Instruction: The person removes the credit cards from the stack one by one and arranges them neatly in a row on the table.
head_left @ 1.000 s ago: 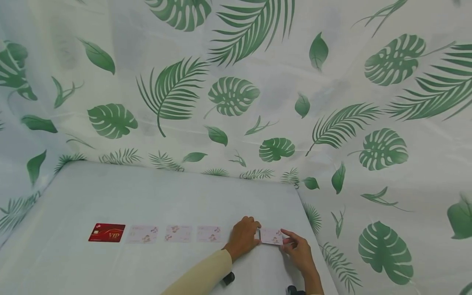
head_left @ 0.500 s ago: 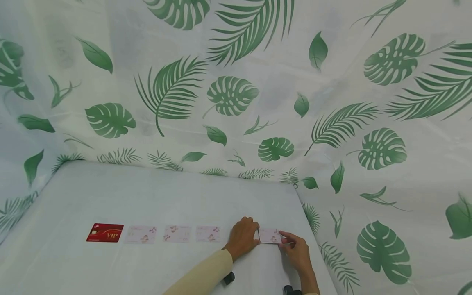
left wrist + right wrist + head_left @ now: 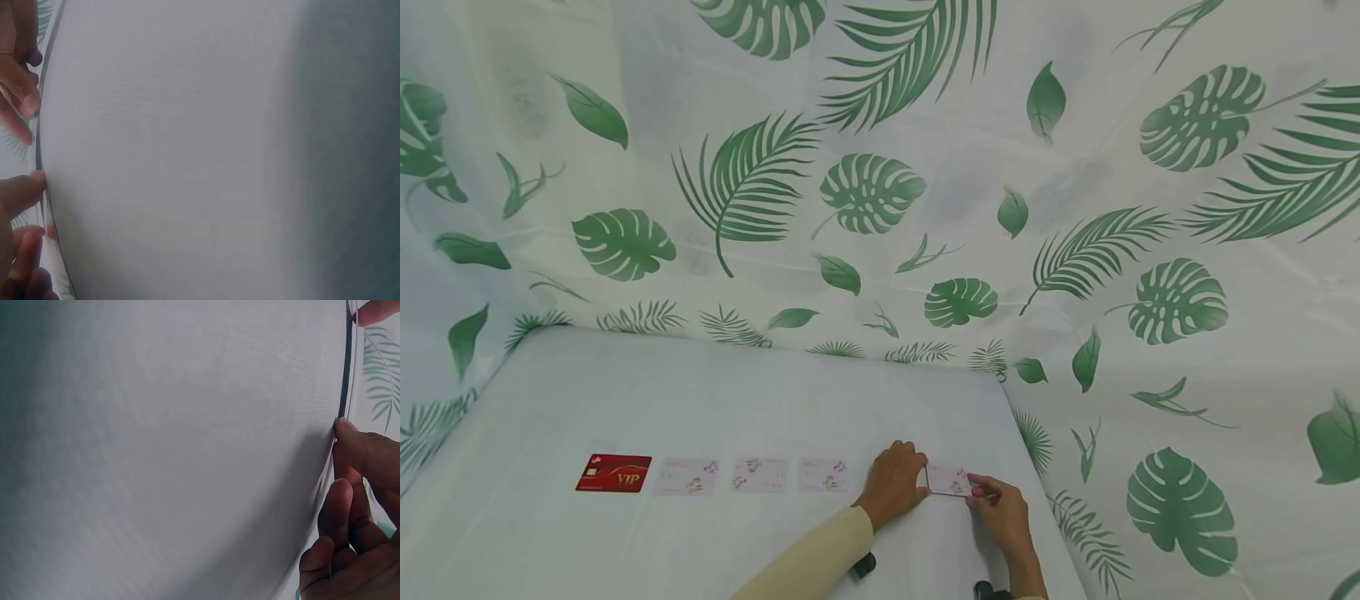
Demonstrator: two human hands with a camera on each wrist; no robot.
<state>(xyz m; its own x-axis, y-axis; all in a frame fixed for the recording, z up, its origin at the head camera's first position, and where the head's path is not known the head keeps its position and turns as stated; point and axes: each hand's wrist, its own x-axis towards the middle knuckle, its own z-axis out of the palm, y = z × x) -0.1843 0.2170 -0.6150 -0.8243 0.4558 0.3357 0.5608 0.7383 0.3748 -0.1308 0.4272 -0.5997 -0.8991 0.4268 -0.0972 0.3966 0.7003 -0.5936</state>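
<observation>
A pale grey counter (image 3: 700,392) fills the lower left, backed by leaf-print white curtains (image 3: 1075,208). At lower centre my left hand (image 3: 892,483) and right hand (image 3: 1000,512) pinch a pink floral card (image 3: 947,479). The red card (image 3: 613,472) at far left reads "VIP".

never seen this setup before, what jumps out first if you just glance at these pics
The red VIP card stands out most, at the left end of a row of pale floral cards on the white table. At the right end of that row the left hand and right hand pinch one more pale card between them. Behind and to the right hangs a white cloth with big green leaves.
</observation>
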